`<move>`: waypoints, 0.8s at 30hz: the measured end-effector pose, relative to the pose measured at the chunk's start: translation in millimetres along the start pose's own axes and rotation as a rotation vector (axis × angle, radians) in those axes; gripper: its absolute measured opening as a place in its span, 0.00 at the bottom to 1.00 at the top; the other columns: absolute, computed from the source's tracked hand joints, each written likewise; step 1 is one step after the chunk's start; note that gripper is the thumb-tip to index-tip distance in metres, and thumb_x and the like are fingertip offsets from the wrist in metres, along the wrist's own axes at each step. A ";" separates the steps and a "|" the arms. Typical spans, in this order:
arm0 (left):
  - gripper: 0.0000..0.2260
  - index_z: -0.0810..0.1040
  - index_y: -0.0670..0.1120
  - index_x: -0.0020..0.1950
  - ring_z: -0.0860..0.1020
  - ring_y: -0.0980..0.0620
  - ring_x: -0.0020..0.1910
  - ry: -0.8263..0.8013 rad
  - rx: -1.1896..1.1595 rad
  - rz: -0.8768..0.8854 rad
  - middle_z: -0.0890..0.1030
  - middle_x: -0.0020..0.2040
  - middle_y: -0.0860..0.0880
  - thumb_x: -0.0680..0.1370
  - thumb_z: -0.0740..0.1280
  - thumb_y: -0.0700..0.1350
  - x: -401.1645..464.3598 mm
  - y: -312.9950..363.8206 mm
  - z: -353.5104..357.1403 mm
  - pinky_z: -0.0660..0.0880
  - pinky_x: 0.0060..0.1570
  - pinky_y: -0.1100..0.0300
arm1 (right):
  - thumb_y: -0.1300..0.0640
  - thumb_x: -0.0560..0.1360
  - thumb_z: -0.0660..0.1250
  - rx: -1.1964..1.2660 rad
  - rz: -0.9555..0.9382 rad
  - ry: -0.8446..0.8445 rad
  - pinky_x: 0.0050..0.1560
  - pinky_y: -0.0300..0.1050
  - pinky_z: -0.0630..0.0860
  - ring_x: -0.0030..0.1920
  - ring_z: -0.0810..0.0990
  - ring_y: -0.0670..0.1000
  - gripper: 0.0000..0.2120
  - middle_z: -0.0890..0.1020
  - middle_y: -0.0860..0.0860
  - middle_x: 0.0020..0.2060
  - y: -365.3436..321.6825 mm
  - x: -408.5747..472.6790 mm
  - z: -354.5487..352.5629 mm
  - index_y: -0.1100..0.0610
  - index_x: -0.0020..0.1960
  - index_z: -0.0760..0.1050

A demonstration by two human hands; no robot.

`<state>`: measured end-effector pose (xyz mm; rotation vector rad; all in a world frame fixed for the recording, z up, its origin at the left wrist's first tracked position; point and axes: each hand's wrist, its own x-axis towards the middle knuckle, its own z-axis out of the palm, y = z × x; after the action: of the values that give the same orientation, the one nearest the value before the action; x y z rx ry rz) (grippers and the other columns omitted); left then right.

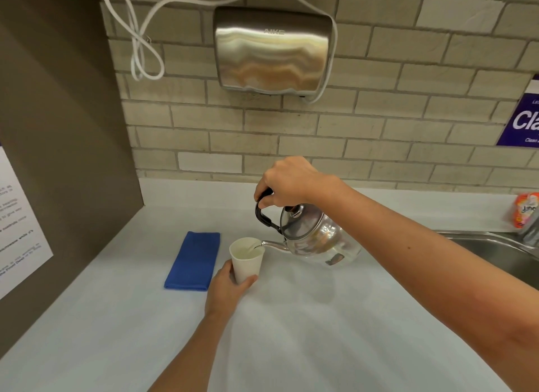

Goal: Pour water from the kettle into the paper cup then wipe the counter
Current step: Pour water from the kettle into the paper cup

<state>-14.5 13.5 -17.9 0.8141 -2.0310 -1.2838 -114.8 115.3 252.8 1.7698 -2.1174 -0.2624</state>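
Pale grey laminate makes up the counter (291, 333), which fills the near and middle ground and ends at a beige brick-tiled wall (408, 70) on the far side. High on that wall hangs a stainless steel hand dryer (272, 50), with a white cord (140, 47) looped to its left. At the right edge, a steel sink (495, 248) is set into the counter, and an orange packet (525, 213) stands just beyond it. A purple sign (525, 120) is fixed to the wall above.

Right of centre, the steel kettle (315, 237) is held off the counter and tilted to the left, its spout over the rim of the white paper cup (246, 260), with a thin stream of water running in. The right hand (291, 181) is closed around the kettle's black handle from above. The cup stands upright on the counter, and the left hand (229, 289) wraps its lower part from the near side. Just left of the cup, apart from it, a folded blue cloth (194, 260) lies flat on the counter.
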 end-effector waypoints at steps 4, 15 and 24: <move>0.26 0.72 0.47 0.60 0.75 0.53 0.46 0.000 0.004 0.002 0.77 0.48 0.53 0.66 0.76 0.52 -0.1 -0.6 -0.1 0.71 0.43 0.63 | 0.42 0.73 0.64 0.005 -0.002 0.007 0.26 0.39 0.56 0.38 0.70 0.48 0.12 0.84 0.48 0.43 -1.0 0.6 -0.4 0.44 0.54 0.78; 0.26 0.72 0.47 0.60 0.76 0.52 0.49 -0.012 -0.012 -0.001 0.78 0.52 0.51 0.66 0.75 0.52 0.6 -3.1 0.5 0.72 0.46 0.60 | 0.42 0.73 0.64 0.008 -0.002 -0.004 0.26 0.38 0.55 0.37 0.71 0.47 0.12 0.83 0.47 0.41 -2.1 1.8 -2.3 0.44 0.53 0.79; 0.26 0.72 0.47 0.60 0.75 0.52 0.50 -0.009 -0.005 0.005 0.78 0.52 0.52 0.66 0.75 0.52 1.0 -3.9 0.5 0.73 0.46 0.60 | 0.42 0.73 0.64 0.017 0.008 -0.011 0.26 0.39 0.57 0.37 0.71 0.48 0.12 0.84 0.47 0.43 -0.1 2.7 1.2 0.44 0.53 0.79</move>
<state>-14.8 11.8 -21.6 0.8013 -2.0352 -1.2915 -115.6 112.5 252.1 1.7731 -2.1395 -0.2535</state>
